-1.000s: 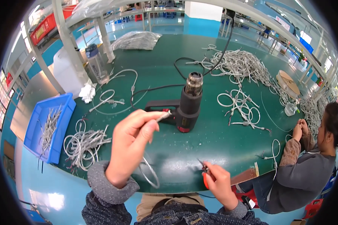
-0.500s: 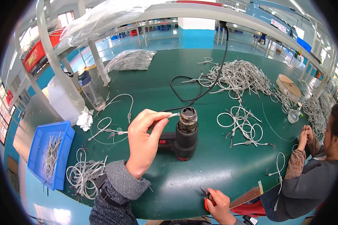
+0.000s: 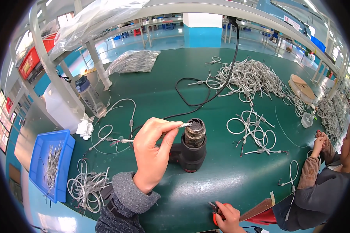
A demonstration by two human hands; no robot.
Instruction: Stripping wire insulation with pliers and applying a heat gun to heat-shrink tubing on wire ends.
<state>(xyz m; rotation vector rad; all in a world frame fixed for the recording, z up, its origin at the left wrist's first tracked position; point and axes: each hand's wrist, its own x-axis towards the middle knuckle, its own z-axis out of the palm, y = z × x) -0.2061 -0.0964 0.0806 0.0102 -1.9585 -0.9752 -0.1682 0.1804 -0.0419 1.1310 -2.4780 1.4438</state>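
My left hand (image 3: pixel 153 149) pinches a short whitish cable end (image 3: pixel 185 125) between thumb and forefinger. Its tip is at the rim of the mouth of a black heat gun (image 3: pixel 193 155), which stands nozzle up on the green table; whether it touches cannot be told. Low in the picture, my right hand (image 3: pixel 228 218) is closed around a small hand tool (image 3: pixel 214 207) with dark pointed jaws and an orange-red handle, probably snips. Most of that tool is covered by my fingers.
Grey cables lie in a large heap (image 3: pixel 249 77), a looser group (image 3: pixel 254 134) and a pile (image 3: pixel 87 188) beside a blue tray (image 3: pixel 67 167). A bottle (image 3: pixel 91 97) stands left, a spool (image 3: pixel 301 88) right. A black cord (image 3: pixel 179 87) crosses the table. Another person (image 3: pixel 319 186) sits right.
The cable end in my left hand has come closer to the heat gun's mouth, its tip now at the nozzle rim. My right hand keeps its hold on the tool. The view has shifted slightly.
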